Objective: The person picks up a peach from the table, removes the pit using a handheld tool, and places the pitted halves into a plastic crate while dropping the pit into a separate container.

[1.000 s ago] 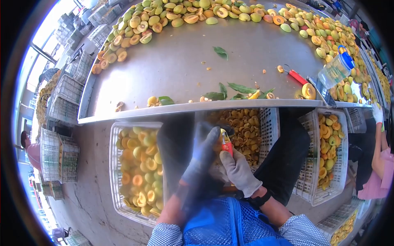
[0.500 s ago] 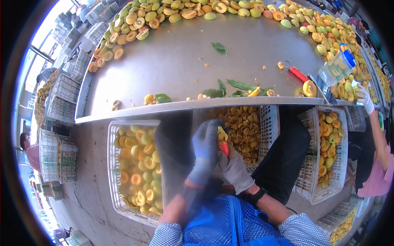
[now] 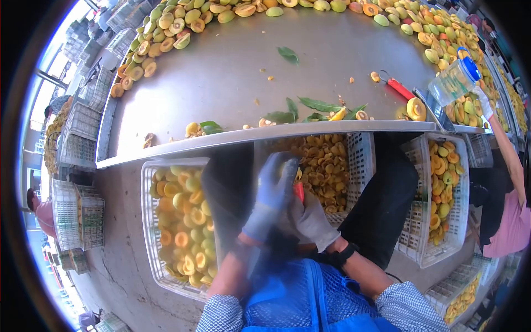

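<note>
Over my lap, my left hand (image 3: 274, 188), in a blue-grey glove, is closed on a piece of yellow stone fruit (image 3: 299, 174), mostly hidden by the fingers. Just beside it, my right hand (image 3: 314, 220), in a pale grey glove, grips a red-handled tool (image 3: 299, 191); its working end is hidden. Below and behind the hands stands a crate (image 3: 362, 163) of small, darker yellow fruit pieces. To the left, a white crate (image 3: 148, 221) holds halved yellow-green fruit.
A metal table (image 3: 221, 83) carries heaped halved fruit (image 3: 243, 10), leaves (image 3: 321, 104), another red-handled tool (image 3: 401, 88), a phone (image 3: 434, 110) and a blue-lidded plastic container (image 3: 456, 80). Another fruit crate (image 3: 423, 238) stands right. A co-worker's gloved hand (image 3: 484, 102) is beside the container.
My hands stay together, with the left fingers now covering more of the fruit piece. The co-worker's gloved hand has moved up towards the container. The view has shifted slightly.
</note>
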`<state>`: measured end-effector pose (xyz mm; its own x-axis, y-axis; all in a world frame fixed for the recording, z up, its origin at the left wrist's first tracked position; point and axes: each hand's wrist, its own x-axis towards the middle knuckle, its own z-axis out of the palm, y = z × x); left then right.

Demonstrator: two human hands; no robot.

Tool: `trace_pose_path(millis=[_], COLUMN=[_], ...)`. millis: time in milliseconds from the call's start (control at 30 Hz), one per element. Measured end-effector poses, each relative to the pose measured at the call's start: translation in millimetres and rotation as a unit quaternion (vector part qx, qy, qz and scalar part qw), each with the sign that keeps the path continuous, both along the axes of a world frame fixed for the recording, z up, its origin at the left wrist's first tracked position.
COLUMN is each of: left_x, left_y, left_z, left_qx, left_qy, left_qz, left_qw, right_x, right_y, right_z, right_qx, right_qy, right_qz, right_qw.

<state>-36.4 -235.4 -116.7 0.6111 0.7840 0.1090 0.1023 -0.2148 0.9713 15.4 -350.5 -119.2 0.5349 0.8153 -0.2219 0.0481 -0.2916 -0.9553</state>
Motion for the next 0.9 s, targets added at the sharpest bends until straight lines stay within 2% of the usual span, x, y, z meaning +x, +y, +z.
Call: trace_pose_path(millis=[67, 100, 167, 200, 267, 300, 333, 400, 533, 600, 700, 733, 800, 900], left_x=[-4, -7, -14, -16, -15, -15, -15, -13, -15, -15, -18, -17, -15, -15], left_y=[4, 6, 10, 10, 14, 15, 13, 8, 11, 9, 6, 4, 2, 2], left_z=[4, 7, 9, 10, 14, 18, 23, 37, 28, 22, 21, 17, 10, 16], left_qx=[0.036, -0.089, -0.344, -0.344, -0.339, -0.331, -0.331, -0.306, -0.298, -0.314, -0.346, -0.344, -0.28, -0.288], left_qy=[0.011, -0.028, -0.075, -0.076, -0.168, -0.177, -0.176, -0.149, -0.102, -0.158, -0.198, -0.199, -0.143, -0.171], left_qz=[-0.024, -0.045, -0.047, -0.045, -0.086, -0.095, -0.095, -0.072, -0.079, -0.062, -0.083, -0.083, -0.03, -0.052], left_qw=[0.999, 0.995, 0.935, 0.935, 0.922, 0.922, 0.922, 0.938, 0.946, 0.934, 0.913, 0.914, 0.949, 0.941], right_x=[1, 1, 6, 6, 6, 4, 4, 7, 6, 3, 2, 3, 3, 1], right_y=[0, 1, -1, -1, -1, -3, -3, -4, -4, -3, -4, -3, -3, -5], right_z=[2, 3, 7, 10, 15, 17, 17, 17, 5, 14, 27, 24, 17, 15], right_qx=[-0.019, -0.038, -0.005, 0.028, 0.054, 0.075, 0.074, 0.055, 0.054, 0.09, 0.07, 0.072, 0.09, 0.072], right_qy=[-0.009, -0.018, 0.013, 0.042, 0.034, 0.03, 0.031, -0.04, -0.049, -0.016, 0.031, 0.03, -0.023, -0.032], right_qz=[-0.001, -0.002, 0.009, 0.021, 0.033, 0.041, 0.041, 0.01, 0.023, 0.04, 0.055, 0.057, 0.033, 0.024], right_qw=[1.0, 0.999, 1.0, 0.998, 0.997, 0.996, 0.996, 0.998, 0.997, 0.995, 0.996, 0.995, 0.995, 0.997])
